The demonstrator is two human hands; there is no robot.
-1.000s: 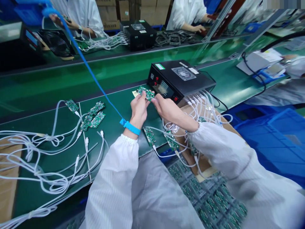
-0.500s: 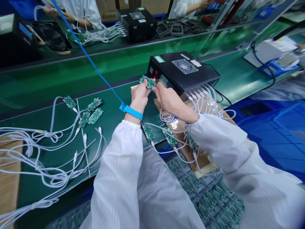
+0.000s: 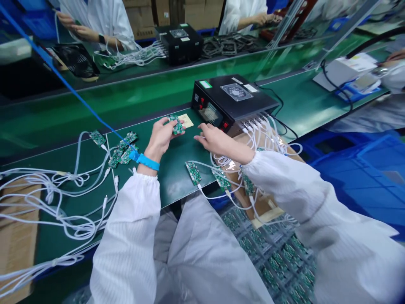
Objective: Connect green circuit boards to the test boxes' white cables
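My left hand (image 3: 163, 134), with a blue strap at its wrist, is closed round a green circuit board (image 3: 177, 125) above the green bench (image 3: 171, 181). Beside that board lies a yellowish paper note (image 3: 186, 120). To the right, my right hand (image 3: 212, 139) holds nothing; its thumb and forefinger are apart in front of the black box (image 3: 236, 99) with red switches. White cables (image 3: 264, 131) run from the box to circuit boards (image 3: 193, 173) near the bench's front edge. Several more boards (image 3: 125, 147) lie left of my left wrist.
A heap of white cables (image 3: 72, 219) covers the bench's left part over cardboard (image 3: 15, 236). Trays of green boards (image 3: 278, 257) sit low at the front right. Blue bins (image 3: 363, 181) stand at the right. People in white work across the bench beside another black box (image 3: 180, 44).
My left hand has moved left with the board, away from the black box. My right hand has come off the board, and its fingers have parted. The box's front panel is now more exposed.
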